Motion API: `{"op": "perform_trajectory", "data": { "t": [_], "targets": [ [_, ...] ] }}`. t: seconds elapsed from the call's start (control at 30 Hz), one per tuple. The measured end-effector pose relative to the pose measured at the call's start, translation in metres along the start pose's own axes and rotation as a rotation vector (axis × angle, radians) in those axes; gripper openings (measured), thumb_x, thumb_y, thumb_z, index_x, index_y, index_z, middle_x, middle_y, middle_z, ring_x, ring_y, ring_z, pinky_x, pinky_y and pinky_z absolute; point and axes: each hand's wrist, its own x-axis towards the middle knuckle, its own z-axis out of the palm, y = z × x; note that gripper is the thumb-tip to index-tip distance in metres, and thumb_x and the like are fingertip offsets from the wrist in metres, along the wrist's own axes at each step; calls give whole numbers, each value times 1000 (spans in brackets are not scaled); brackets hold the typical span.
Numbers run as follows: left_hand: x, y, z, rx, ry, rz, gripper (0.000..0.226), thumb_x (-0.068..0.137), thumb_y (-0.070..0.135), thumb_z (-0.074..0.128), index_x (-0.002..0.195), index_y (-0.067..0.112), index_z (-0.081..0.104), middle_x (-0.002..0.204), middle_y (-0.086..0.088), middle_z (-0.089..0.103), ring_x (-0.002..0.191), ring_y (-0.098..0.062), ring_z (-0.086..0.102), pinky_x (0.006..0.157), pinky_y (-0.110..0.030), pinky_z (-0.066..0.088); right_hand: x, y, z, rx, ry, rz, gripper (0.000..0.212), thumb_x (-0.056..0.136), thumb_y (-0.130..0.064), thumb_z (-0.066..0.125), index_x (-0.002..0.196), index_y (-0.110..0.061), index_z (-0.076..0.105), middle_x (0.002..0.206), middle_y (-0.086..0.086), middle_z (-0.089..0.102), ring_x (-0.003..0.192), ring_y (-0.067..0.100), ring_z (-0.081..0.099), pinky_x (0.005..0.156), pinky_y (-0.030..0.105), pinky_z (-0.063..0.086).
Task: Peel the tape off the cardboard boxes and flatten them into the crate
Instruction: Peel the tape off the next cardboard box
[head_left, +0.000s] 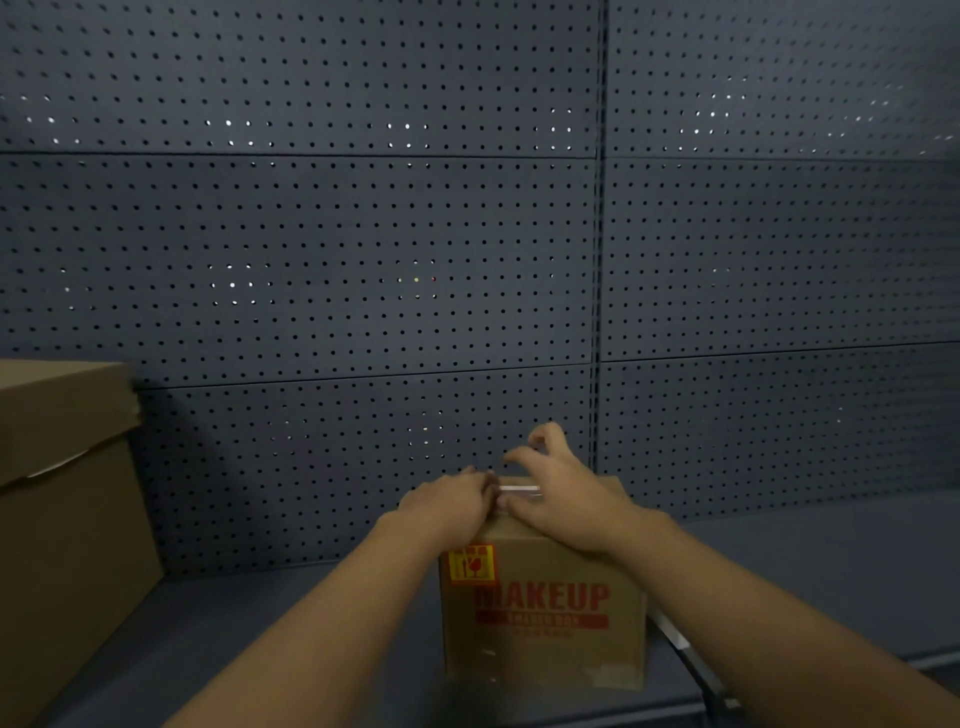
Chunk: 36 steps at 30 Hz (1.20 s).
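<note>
Left hand (452, 501): pinching tape (519, 489) on box (540, 623) top.
Right hand (561, 499): fingers spread, pressing box, holding nothing.
Technique: peeling low and slowly along seam.

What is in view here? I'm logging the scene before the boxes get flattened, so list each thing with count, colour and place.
MAKEUP box: 1, brown cardboard with red print and an orange-and-red handling label, upright on the shelf, bottom centre.
tape strip: 1, pale and shiny, on the MAKEUP box's top between the hands.
large box: 1, plain brown cardboard, left edge, partly out of frame.
pegboard wall: several panels, dark grey-blue, filling the background.
shelf: 1, dark grey, under both boxes.
left hand: 1, on the box top, at the tape.
right hand: 1, on the box top, fingers lifted.
</note>
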Motion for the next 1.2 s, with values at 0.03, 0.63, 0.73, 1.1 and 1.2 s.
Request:
{"op": "perform_trajectory", "data": {
  "t": [0.03, 0.63, 0.73, 1.1, 1.2],
  "targets": [
    [-1, 1, 0, 0, 1, 0, 44, 113, 42, 25, 152, 30, 41, 147, -3, 53, 128, -28, 54, 102, -46, 45, -2, -2, 0, -41, 0, -6, 39, 99, -46, 62, 128, -21, 58, 130, -3, 34, 113, 18, 48, 94, 36, 48],
    [6, 38, 15, 38, 147, -103, 36, 102, 13, 42, 131, 29, 57, 122, -5, 64, 107, -28, 58, 90, -44, 47, -25, 36, -11, 38, 74, 292, 31, 98, -50, 56, 96, -20, 47, 89, -3, 55, 96, 22, 47, 69, 35, 38],
    [6, 51, 22, -4, 108, -118, 43, 106, 43, 32, 145, 40, 50, 150, -4, 52, 141, -36, 40, 119, -62, 22, -23, 41, -10, 144, 71, 315, 30, 95, -49, 63, 88, -22, 50, 89, -2, 58, 96, 22, 53, 65, 33, 38],
    [0, 49, 22, 70, -29, -90, 60, 104, 64, 8, 162, 49, 8, 174, 5, 2, 159, -32, 0, 123, -68, -1, -37, 73, -29, 646, 209, 479, 19, 94, -18, 72, 88, -5, 58, 81, 7, 59, 75, 19, 58, 68, 34, 51],
    [-1, 49, 21, 74, -29, -92, 60, 104, 64, 8, 162, 49, 7, 174, 5, 1, 159, -32, 0, 123, -67, -1, -49, 81, -23, 674, 305, 514, 17, 91, -15, 69, 83, -5, 58, 76, 8, 57, 73, 21, 55, 73, 40, 52]
  ]
}}
